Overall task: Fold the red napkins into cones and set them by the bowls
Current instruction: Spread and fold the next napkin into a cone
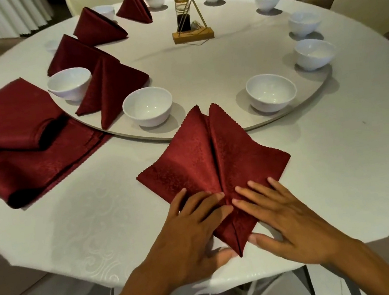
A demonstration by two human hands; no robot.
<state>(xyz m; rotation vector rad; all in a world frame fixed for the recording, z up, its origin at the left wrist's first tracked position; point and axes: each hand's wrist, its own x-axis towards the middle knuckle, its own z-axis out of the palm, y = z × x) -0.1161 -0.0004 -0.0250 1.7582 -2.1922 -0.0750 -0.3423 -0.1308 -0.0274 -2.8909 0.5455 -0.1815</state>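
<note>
Napkin (211,160) in work lies flat on the surface (340,164) at the near edge, right in front of the person, folded to a kite shape with two flaps meeting at a centre seam and its point toward the body. Left hand (195,229) and right hand (280,217) both lie on its lower half, fingers straight and spread, fingertips meeting at the seam. Neither grip is closed on anything; they press the cloth, likely to hold the flaps down and set the creases so the fold does not spring open. Thumbs sit by the lower tip, though the left thumb is blurred, so contact there is unclear.

Far tips of the napkin reach the rim of the turntable (284,119), between two bowls (148,108) (271,91). Four finished cones stand on the left side, the nearest one (110,89) beside another bowl (69,83). More bowls on the right (314,53) have no cones yet, so most of the task looks undone. Stack of unfolded napkins (12,138) lies at the left, well apart from the hands. Condiment stand (189,20) sits at the centre, out of the way. Nothing blocks the spot by the near bowls.
</note>
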